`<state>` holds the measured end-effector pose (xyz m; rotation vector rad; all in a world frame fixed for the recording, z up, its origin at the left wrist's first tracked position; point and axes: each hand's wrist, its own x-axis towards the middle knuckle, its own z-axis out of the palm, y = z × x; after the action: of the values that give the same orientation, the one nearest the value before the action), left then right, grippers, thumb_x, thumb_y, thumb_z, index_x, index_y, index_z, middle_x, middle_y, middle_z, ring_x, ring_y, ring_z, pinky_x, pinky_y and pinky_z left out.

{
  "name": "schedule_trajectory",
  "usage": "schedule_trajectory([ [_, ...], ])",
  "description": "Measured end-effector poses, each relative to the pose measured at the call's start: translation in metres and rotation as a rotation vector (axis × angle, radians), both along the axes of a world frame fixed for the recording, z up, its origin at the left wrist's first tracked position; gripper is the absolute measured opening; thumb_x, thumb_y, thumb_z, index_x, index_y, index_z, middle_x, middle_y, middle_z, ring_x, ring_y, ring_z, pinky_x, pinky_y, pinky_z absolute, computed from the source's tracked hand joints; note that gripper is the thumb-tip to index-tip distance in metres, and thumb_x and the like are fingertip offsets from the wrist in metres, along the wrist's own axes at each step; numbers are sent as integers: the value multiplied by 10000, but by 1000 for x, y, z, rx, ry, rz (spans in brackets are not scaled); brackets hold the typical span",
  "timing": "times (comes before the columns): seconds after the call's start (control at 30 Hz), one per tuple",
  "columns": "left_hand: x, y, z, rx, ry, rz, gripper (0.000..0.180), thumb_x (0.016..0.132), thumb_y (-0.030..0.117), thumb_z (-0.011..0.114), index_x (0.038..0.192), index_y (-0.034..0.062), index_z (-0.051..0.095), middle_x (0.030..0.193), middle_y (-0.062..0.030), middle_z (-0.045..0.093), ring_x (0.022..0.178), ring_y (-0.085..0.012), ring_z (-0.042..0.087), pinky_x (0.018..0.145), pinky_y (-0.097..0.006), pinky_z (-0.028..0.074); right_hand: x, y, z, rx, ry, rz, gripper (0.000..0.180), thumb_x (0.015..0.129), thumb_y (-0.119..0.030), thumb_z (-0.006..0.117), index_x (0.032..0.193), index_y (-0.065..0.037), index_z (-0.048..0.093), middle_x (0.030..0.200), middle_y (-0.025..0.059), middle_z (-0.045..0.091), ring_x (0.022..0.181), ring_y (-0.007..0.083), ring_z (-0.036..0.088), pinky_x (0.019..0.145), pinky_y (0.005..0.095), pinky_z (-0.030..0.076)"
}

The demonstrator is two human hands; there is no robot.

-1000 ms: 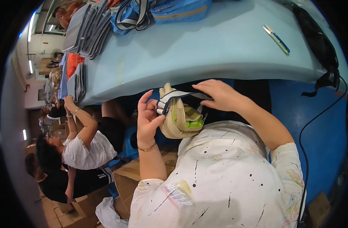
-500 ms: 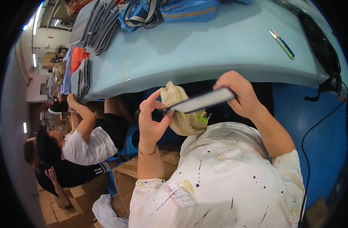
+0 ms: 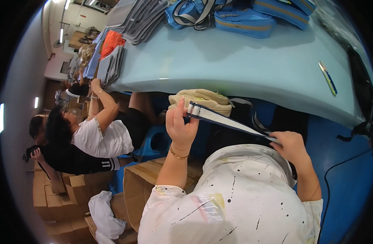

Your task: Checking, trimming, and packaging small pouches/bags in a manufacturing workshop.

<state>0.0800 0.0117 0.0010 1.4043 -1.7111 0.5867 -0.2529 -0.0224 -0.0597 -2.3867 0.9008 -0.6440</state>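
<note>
A beige zippered pouch bag point(image 3: 213, 101) with a bit of bright green at its opening hangs just off the table's near edge. My left hand point(image 3: 180, 128) is closed on the strap's end by a dark slide buckle, in front of the bag. From there the white webbing strap point(image 3: 231, 120) with navy edges runs taut down to the right. My right hand point(image 3: 290, 146) grips its other stretch, fingers wrapped round it. Another length of the strap loops behind, near the dark space under the table.
On the light blue table point(image 3: 235, 61) lie blue bags point(image 3: 245, 23), stacked grey panels point(image 3: 143, 20) and thread snips point(image 3: 328, 79). Cardboard boxes point(image 3: 143, 187) and a white plastic bag point(image 3: 105, 215) stand at lower left. Two people sit left. A black cable point(image 3: 341, 166) runs at right.
My right hand has moved down and to the right, drawing the strap out long. The bag has turned to lie more level, and the whole view has shifted.
</note>
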Motion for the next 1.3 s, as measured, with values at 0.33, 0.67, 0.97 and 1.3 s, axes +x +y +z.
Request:
schedule_trajectory([
  [0.33,-18,-11,7,190,54,-239,390,588,-86,673,964,10,633,905,-92,572,794,-230,582,678,-293,497,-18,-21,-33,-41,155,-347,393,634,-21,695,1013,-84,611,914,98,630,833,288,593,704,377,495],
  [0.67,-79,-21,-13,343,142,-600,359,567,-95,690,903,13,622,932,-108,625,834,-258,622,709,-316,520,42,-12,48,-63,-478,37,366,659,-63,756,1005,-84,637,918,57,580,728,224,571,602,299,481],
  [0.97,-102,-7,-9,481,387,-701,273,603,-42,725,831,27,592,914,-94,639,782,-225,619,632,-291,511,30,-7,42,139,-431,133,213,685,-86,750,829,-91,593,877,28,571,667,181,580,546,275,478],
  [1.3,-111,5,0,647,526,-675,254,641,-61,723,839,1,577,885,-120,646,729,-149,639,574,-224,520,26,-5,39,215,-579,190,175,686,-45,752,809,-88,636,829,30,575,622,147,568,508,250,460],
])
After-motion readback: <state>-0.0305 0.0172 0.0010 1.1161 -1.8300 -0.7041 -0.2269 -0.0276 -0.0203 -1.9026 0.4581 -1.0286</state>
